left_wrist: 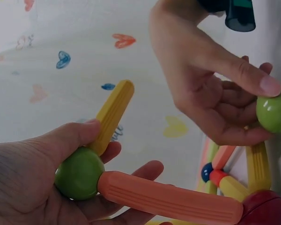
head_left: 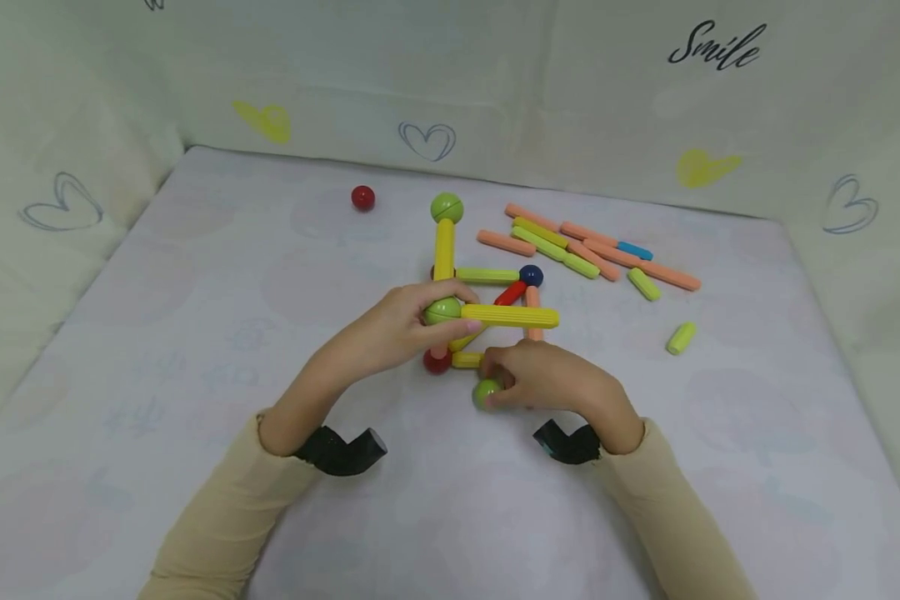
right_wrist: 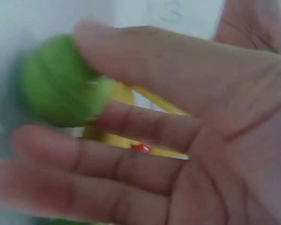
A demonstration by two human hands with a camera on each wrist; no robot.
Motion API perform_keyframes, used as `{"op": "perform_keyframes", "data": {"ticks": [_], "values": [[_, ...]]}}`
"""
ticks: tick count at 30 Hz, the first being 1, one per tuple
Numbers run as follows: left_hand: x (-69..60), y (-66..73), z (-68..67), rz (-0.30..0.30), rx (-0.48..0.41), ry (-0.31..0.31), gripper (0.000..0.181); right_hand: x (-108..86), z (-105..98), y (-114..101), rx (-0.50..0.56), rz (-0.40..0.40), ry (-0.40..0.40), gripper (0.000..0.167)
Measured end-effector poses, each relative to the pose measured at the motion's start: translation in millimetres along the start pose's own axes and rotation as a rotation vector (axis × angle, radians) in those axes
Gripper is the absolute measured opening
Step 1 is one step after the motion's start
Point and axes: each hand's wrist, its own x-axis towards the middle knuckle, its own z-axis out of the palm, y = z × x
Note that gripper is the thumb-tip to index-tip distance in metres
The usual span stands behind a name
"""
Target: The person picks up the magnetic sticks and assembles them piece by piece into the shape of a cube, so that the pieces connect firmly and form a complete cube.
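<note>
Near the middle of the table stands a frame of magnetic rods and balls. My left hand (head_left: pixel 390 325) holds its upper green ball (head_left: pixel 442 312), with the thumb against a yellow rod (left_wrist: pixel 114 115) that juts out from it. From that ball an orange rod (left_wrist: pixel 168 197) runs down to a red ball (left_wrist: pixel 264 211). At the frame's front, my right hand (head_left: pixel 547 375) pinches another green ball (right_wrist: pixel 61 82) between thumb and fingers, low over the table. Whether this ball touches the yellow rod behind it is hidden. A dark blue ball (head_left: pixel 531 276) forms a back corner.
A loose red ball (head_left: pixel 363 197) lies at the back left. Behind the frame, to the right, several orange, yellow, green and blue rods (head_left: pixel 607 250) lie in a cluster. One short green rod (head_left: pixel 681 337) lies apart on the right. A cloth backdrop (head_left: pixel 495 83) rises behind the table.
</note>
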Motion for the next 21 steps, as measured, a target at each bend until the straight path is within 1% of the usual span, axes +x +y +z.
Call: {"op": "perform_keyframes", "data": {"ticks": [3,5,9,12,14,17,21], "values": [[0.4,1.4,0.4,0.000,0.002,0.001,0.025,-4.2,10,1,-0.047,-0.041,0.042,0.026],[0.6,1.7,0.7,-0.002,0.003,0.003,0.024,-7.0,15,3,-0.056,-0.071,0.071,0.028],[0.6,0.7,1.0,-0.007,0.006,0.003,0.024,-14.6,19,13,0.006,-0.083,0.109,0.027],[0.7,-0.1,1.0,-0.010,0.008,0.003,0.024,-23.5,12,23,0.071,-0.064,0.169,0.028],[1.0,-0.9,1.1,-0.011,0.008,-0.001,0.025,-31.9,3,29,0.098,-0.065,0.242,0.029],[1.2,-1.2,1.1,-0.016,0.008,-0.007,0.026,-46.6,-10,38,0.121,-0.083,0.388,0.031],[1.1,-0.3,1.2,-0.017,-0.001,-0.013,0.027,-64.7,-22,45,0.119,-0.125,0.586,0.031]]}}
